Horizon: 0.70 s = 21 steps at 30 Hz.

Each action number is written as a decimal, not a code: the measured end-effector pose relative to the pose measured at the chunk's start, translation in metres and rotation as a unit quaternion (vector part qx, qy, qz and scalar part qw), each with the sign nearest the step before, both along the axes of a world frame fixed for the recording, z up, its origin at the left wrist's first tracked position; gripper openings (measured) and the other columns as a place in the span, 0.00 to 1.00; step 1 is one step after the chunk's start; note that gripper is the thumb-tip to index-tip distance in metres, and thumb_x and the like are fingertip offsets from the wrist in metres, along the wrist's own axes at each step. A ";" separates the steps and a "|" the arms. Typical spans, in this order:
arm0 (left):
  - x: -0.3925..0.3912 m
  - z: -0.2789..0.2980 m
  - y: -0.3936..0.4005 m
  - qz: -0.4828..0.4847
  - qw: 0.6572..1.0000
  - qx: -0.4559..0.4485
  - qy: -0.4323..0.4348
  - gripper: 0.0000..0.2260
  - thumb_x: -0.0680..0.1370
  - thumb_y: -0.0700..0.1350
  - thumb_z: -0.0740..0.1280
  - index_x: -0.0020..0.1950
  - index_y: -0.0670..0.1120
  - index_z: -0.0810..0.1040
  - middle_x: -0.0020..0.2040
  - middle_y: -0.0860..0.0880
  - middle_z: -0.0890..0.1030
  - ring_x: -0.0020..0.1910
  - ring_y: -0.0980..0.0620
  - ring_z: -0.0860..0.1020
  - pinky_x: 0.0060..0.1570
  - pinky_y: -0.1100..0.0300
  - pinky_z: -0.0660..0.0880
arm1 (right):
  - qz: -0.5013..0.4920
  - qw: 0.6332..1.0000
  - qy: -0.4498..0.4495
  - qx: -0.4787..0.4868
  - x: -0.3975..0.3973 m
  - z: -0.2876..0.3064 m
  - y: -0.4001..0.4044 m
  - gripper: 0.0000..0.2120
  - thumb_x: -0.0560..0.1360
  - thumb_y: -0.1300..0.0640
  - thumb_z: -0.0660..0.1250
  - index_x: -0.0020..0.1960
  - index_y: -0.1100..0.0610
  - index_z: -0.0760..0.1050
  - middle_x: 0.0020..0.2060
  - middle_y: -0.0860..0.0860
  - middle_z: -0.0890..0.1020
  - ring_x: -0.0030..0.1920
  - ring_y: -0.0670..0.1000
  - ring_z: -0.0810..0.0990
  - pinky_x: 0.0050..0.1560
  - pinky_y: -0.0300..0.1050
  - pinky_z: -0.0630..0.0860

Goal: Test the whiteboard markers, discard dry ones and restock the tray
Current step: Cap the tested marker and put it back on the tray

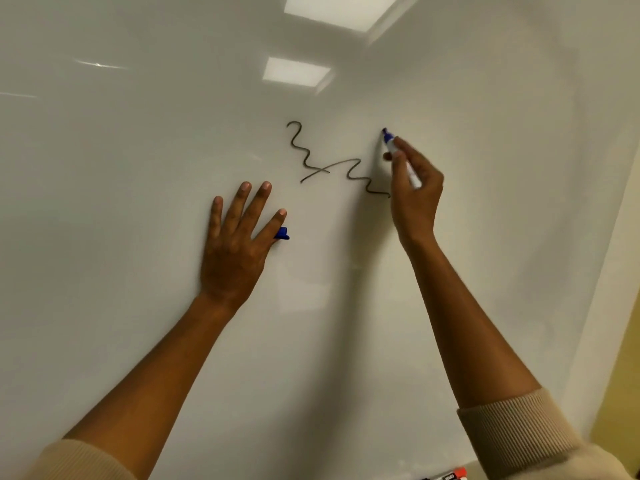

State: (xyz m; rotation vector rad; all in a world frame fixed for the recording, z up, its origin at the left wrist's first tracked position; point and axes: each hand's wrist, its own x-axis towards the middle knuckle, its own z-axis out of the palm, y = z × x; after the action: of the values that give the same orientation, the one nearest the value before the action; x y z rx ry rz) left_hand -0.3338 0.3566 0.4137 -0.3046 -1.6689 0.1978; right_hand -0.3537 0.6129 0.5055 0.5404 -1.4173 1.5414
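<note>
Right hand: the right hand point(415, 188) had a blue marker point(401, 157) pinched between thumb and fingers, pen-style, with the other fingers curled in behind it.
Marker: uncapped, blue tip pointing up and to the left, right at the whiteboard point(138, 133) surface. Couldn't really tell if the tip was actually touching or just a hair off, and no blue line showed at the tip.
Left hand: the left hand point(235, 244) was flat against the board, fingers straight and spread out, palm side to the surface.
Cap: a blue cap point(283, 233) poked out from under the left hand by the index finger. It looked tucked under there, but how it was being held was hidden.
Scribble: a dark wavy scribble point(332, 164) sat between the two hands, two squiggly lines crossing each other, and its right end ran in behind the right hand.
Bottom edge: a couple of markers point(450, 475) just peeked in at the very bottom, one with a red end, mostly cut off.
Sleeves: both arms had cream ribbed sleeves point(519, 431) pushed up.
Board glare: ceiling lights point(294, 71) were reflected near the top.
</note>
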 end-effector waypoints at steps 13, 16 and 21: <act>0.007 0.002 0.010 -0.029 0.999 0.036 -0.019 0.19 0.79 0.43 0.66 0.71 0.47 0.73 0.77 0.43 0.62 0.78 0.40 0.56 0.75 0.38 0.49 | -0.045 0.995 -0.074 0.051 0.005 -0.078 0.050 0.12 0.79 0.56 0.65 0.59 0.55 0.83 0.49 0.51 0.86 0.52 0.46 0.84 0.54 0.39 0.77; 0.015 0.003 0.022 -0.048 0.995 0.073 -0.047 0.16 0.79 0.45 0.67 0.66 0.45 0.76 0.77 0.42 0.63 0.77 0.40 0.56 0.75 0.36 0.48 | -0.055 0.990 -0.125 0.043 0.015 -0.091 0.066 0.11 0.79 0.57 0.65 0.58 0.56 0.84 0.48 0.51 0.87 0.50 0.40 0.83 0.49 0.30 0.75; 0.028 -0.015 0.049 -0.132 0.980 0.115 -0.097 0.11 0.80 0.44 0.64 0.59 0.41 0.78 0.69 0.41 0.73 0.72 0.40 0.66 0.72 0.38 0.60 | 0.049 0.972 -0.222 0.067 0.036 -0.119 0.082 0.11 0.80 0.53 0.64 0.54 0.55 0.84 0.43 0.51 0.87 0.48 0.48 0.84 0.52 0.46 0.77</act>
State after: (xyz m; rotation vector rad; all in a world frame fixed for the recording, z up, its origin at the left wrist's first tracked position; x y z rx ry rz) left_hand -0.3058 0.4052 0.3988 -0.3750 -1.8034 -0.2294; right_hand -0.3179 0.6952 0.3862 0.3593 -1.8672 1.7255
